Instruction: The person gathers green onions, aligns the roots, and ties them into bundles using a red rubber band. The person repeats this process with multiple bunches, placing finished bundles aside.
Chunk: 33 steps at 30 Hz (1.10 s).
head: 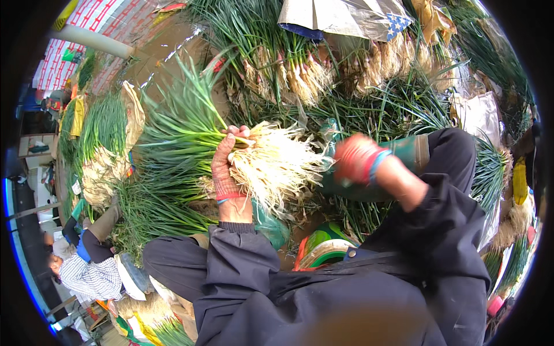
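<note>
My left hand (229, 166), in a worn work glove with a red cuff, grips a bunch of spring onions near their pale stem ends. Their green leaves (181, 129) fan out to the upper left. To the right spread the bunch's dense whitish roots (277, 164). My right hand (359, 160), with a red glove and a blue band at the wrist, is blurred by motion just beyond the root tips. Its fingers cannot be made out, nor whether they hold anything. More spring onions (181, 168) lie beneath and left of the held bunch.
Bundled spring onions (303, 73) stand at the back, partly under a white sack (346, 19). Loose green leaves (368, 108) litter the ground. Between my booted legs is a green and orange round object (324, 246). Another person (91, 272) sits at the left beside more bundles (104, 142).
</note>
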Tool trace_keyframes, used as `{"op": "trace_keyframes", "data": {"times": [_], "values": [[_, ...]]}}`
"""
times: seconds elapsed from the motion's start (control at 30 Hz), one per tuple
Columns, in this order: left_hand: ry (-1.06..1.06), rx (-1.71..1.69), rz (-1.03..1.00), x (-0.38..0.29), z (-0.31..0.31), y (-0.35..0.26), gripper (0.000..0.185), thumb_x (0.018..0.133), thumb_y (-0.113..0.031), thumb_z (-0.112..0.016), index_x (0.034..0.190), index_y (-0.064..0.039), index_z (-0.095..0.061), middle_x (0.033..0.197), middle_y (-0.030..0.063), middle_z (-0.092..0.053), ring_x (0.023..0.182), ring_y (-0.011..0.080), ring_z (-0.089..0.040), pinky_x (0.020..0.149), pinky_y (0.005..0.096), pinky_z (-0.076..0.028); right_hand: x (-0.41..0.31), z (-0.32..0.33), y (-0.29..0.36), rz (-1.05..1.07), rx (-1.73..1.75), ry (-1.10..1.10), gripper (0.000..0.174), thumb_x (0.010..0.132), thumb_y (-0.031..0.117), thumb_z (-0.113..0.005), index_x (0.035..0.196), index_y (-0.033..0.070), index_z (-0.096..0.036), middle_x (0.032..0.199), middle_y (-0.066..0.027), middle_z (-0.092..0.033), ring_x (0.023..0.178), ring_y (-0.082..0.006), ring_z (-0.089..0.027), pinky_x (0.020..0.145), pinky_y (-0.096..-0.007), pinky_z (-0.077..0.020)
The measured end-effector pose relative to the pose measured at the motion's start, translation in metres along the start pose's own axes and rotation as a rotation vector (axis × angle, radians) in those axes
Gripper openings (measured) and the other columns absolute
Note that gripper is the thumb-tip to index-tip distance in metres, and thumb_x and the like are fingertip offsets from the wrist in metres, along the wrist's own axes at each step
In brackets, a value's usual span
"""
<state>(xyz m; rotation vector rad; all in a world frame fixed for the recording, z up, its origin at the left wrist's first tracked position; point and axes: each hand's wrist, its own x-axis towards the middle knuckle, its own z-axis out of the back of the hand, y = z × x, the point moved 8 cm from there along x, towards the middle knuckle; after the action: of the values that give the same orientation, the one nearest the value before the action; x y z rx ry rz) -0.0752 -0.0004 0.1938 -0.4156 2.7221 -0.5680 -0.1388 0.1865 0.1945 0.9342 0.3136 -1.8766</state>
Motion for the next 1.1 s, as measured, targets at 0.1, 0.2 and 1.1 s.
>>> {"op": "trace_keyframes", "data": {"times": [0.1, 0.2, 1.1], "values": [[-0.107, 0.100, -0.079, -0.005, 0.006, -0.011, 0.022, 0.085, -0.007, -0.073, 0.103, -0.004, -0.060, 0.099, 0.0101, -0.065, 0.100, 0.0213, -0.064, 0.093, 0.0345, -0.052, -0.071, 0.095, -0.001, 0.008, 0.162, -1.232, 0.012, 0.083, 0.022, -0.062, 0.088, 0.013, -0.070, 0.084, -0.0105, -0.069, 0.085, -0.0318, -0.068, 0.075, -0.0415, -0.0545], [-0.167, 0.176, -0.086, -0.010, 0.009, -0.014, 0.020, 0.087, -0.009, -0.073, 0.104, -0.004, -0.064, 0.104, 0.0113, -0.067, 0.099, 0.0181, -0.066, 0.086, 0.0288, -0.056, -0.055, 0.073, 0.073, 0.684, 0.207, -0.777, 0.026, 0.080, 0.025, -0.068, 0.101, 0.010, -0.063, 0.092, -0.0110, -0.065, 0.093, -0.0277, -0.064, 0.086, -0.0398, -0.0503], [0.034, 0.692, -0.508, -0.216, -0.075, -0.328, 0.031, 0.083, -0.004, -0.070, 0.112, 0.004, -0.065, 0.099, 0.0157, -0.069, 0.091, 0.0272, -0.070, 0.076, 0.0349, -0.059, 0.005, 0.011, 0.014, 0.145, 0.064, -0.428, 0.031, 0.079, 0.025, -0.072, 0.104, 0.007, -0.071, 0.091, -0.0152, -0.067, 0.084, -0.0339, -0.066, 0.075, -0.0416, -0.0531]]}}
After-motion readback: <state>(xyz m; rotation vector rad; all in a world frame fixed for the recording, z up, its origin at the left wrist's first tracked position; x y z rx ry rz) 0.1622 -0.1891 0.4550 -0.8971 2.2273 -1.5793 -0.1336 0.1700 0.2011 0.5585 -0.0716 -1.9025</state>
